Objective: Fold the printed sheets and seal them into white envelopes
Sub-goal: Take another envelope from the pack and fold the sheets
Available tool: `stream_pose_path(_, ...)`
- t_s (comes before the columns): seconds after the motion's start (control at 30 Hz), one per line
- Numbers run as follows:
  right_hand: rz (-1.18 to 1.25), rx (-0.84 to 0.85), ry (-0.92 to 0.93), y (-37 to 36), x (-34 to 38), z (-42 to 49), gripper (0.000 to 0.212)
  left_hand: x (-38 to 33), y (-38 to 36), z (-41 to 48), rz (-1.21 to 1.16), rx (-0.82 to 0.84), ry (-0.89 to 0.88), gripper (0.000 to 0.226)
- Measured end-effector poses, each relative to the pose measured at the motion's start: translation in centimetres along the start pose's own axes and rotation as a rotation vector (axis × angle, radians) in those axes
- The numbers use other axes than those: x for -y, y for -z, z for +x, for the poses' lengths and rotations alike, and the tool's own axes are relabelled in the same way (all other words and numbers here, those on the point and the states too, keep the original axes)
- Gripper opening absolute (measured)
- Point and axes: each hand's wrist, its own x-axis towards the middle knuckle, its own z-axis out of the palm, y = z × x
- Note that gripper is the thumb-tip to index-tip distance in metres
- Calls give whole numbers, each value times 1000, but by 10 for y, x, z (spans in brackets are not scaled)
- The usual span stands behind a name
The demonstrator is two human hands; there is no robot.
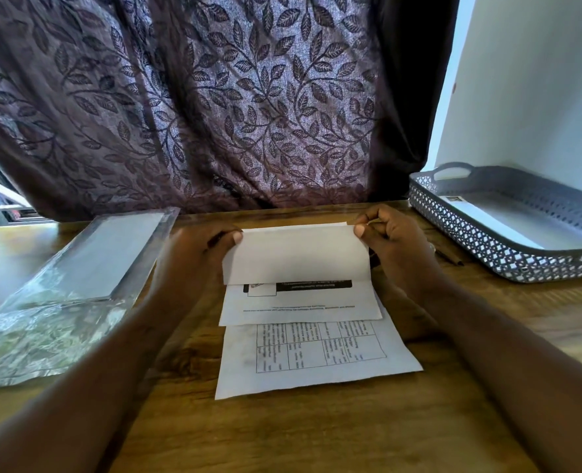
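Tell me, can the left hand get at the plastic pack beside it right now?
Probably yes: the plastic pack lies just left of the left hand with nothing between them, but that hand pinches the folded sheet and must release it first.

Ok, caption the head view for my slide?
Left hand and right hand pinch the folded-over edge of the top sheet; second sheet beneath.

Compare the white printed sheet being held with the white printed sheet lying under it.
The upper sheet is partly folded, a flap raised; the lower sheet lies flat. The left hand and right hand pinch the upper sheet's corners; no hand holds the lower sheet. The upper sheet shows a black bar, the lower sheet a grid. Both are white printed paper.
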Motion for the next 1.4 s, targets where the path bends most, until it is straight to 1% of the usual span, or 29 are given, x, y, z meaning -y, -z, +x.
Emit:
stream_pose_path(0.1, -18, -4, 4, 2, -4, 2, 10, 1, 2, 4, -136, 10, 120, 12)
stream_pose_path(0.17, -42, -1, 16, 3, -5, 3, 16, 2, 3, 4, -253, 6, 199, 7)
stream_pose_path(0.23, -34, 5, 15, 3, -5, 3, 21, 0, 3, 3, -353, -1, 250, 6)
stream_pose_path(0.3, 6, 4, -11, 2, -5, 3, 20, -2, 3, 1, -464, -2, 296, 8)
stream_pose_path(0.37, 54, -5, -34, 3, -5, 2, 18, -4, 2, 0, -679, 74, 364, 17)
stream_pose_path(0.43, 106, -9, -48, 4, -4, 2, 15, -5, -1, -3, -927, 214, 458, 29)
stream_pose_path(0.47, 126, -10, -53, 4, -3, 2, 13, -6, -2, -5, -999, 279, 491, 33)
stream_pose_path(0.53, 142, -11, -63, 5, -1, 2, 10, -6, -4, -6, -1041, 359, 503, 35)
stream_pose_path(0.6, 152, -22, -90, 3, 2, 1, 11, -5, -5, -6, -1012, 371, 491, 36)
stream_pose_path(0.63, 215, -28, -121, 2, 2, 1, 15, -4, -6, -5, -996, 350, 496, 37)
stream_pose_path(0.67, 339, -21, -172, 1, 4, -1, 21, -4, -5, -4, -992, 321, 507, 38)
stream_pose_path(0.7, 460, -6, -227, 2, 6, -3, 27, -3, -5, -3, -1003, 285, 523, 36)
stream_pose_path(0.73, 533, 20, -261, 3, 7, -3, 31, -4, -4, -2, -1037, 251, 544, 30)
stream_pose_path(0.77, 536, 62, -270, 6, 7, -3, 30, -4, -4, -1, -1093, 221, 570, 22)
stream_pose_path(0.83, 478, 215, -261, 9, 5, -3, 27, -5, -2, -1, -1247, 183, 641, 20)
stream_pose_path(0.9, 439, 350, -248, 7, 4, -3, 36, -4, -2, -1, -1343, 161, 700, 22)
stream_pose_path(0.97, 437, 404, -239, 3, 5, -4, 46, -5, -2, -2, -1357, 154, 717, 20)
stream_pose_path(1.1, 415, 406, -188, 3, 5, -5, 54, -8, -8, -2, -1349, 169, 696, 20)
stream_pose_path(1.2, 436, 361, -179, 4, 4, -5, 50, -8, -12, -2, -1378, 180, 703, 21)
stream_pose_path(1.4, 517, 311, -192, 1, 5, -4, 43, -13, -15, -4, -1394, 175, 657, 20)
